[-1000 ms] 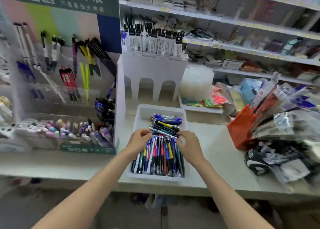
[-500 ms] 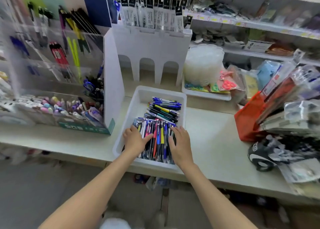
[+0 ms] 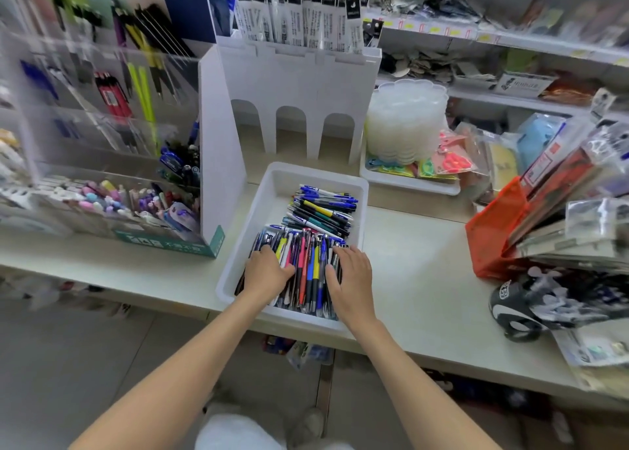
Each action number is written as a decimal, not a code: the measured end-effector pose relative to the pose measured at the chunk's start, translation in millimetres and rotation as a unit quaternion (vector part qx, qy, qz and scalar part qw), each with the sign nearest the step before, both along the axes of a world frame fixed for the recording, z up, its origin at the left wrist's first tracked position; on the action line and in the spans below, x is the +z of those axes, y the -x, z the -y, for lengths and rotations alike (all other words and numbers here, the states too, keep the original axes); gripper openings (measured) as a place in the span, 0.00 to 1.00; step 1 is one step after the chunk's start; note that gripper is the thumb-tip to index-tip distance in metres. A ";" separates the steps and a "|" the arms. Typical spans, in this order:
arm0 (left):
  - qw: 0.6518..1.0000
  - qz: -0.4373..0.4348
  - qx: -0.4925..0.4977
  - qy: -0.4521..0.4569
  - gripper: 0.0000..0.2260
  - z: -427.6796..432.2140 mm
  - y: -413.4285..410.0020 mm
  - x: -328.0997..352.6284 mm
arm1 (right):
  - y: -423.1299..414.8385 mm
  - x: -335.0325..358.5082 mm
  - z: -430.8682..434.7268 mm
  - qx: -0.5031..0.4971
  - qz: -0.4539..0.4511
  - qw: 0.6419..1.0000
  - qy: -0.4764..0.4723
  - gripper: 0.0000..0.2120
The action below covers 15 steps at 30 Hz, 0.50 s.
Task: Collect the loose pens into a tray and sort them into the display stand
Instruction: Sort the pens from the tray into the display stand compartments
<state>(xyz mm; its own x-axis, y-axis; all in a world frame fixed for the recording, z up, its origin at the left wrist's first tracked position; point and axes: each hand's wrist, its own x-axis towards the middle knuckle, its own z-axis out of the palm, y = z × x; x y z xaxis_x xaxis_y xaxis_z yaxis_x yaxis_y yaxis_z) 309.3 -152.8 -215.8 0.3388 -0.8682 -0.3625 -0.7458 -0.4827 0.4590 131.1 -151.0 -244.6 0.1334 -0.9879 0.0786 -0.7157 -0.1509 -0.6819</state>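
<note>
as the two hands slide back from the far end of the bundle towards the person, the pens [image 3: 308,269] in the near half of the tray get squeezed into one tidy lengthwise block. they lie side by side: slim, glossy plastic barrels in blue, red, yellow, pink and black. a crosswise pile [image 3: 321,211] of more pens sits behind them in the same tray.

the left hand [image 3: 267,272] curls its fingers over the bundle's left edge and grips it. the right hand [image 3: 350,279] lies flatter, fingers nearly straight, pressing in from the right and holding nothing. that reads as collecting done and squaring-up under way, with sorting not yet begun.

the tray [image 3: 258,208] is smooth, hard white plastic, rectangular with rounded corners, and sits on the pale matte counter [image 3: 418,266]. just left of it stands the display stand [image 3: 102,116], clear acrylic tiers with a white side panel, pens already slotted in. behind the tray, a white card rack [image 3: 296,85] with three arched cut-outs holds packeted refills.
</note>
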 end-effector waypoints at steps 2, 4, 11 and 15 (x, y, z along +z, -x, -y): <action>1.000 -0.001 0.006 -0.007 0.29 1.9 -1.8 2.3 | 0.0 -0.3 0.0 0.001 -0.004 1.000 -0.001 0.26; 0.999 -0.027 0.022 -0.004 0.29 3.4 -4.8 0.3 | -0.2 -0.6 0.0 0.005 -0.007 1.000 -0.002 0.27; 0.996 -0.080 0.031 -0.016 0.30 8.1 -8.5 11.2 | 1.0 -1.2 0.4 0.010 -0.016 1.000 -0.001 0.23; 0.998 -0.055 0.007 -0.024 0.18 11.0 -15.5 16.7 | 0.5 0.6 0.4 0.013 -0.036 0.999 0.001 0.22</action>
